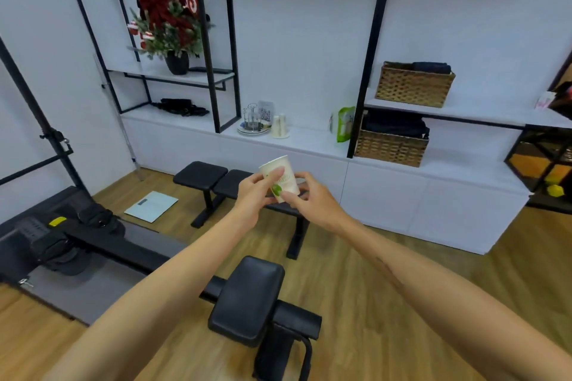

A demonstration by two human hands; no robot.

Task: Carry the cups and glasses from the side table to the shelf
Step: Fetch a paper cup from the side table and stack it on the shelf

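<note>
A white paper cup (280, 178) with a green print is held in the air, tilted, above a black bench (216, 179) and in front of the white shelf (309, 139). Both arms reach forward. The left hand (258, 192) grips the cup's side, fingers curled round it; the right hand (309, 198) pinches its lower part from the other side. On the shelf stand two upturned paper cups (279, 125) beside a glass rack (253, 120), with wicker baskets (391, 145) further right.
</note>
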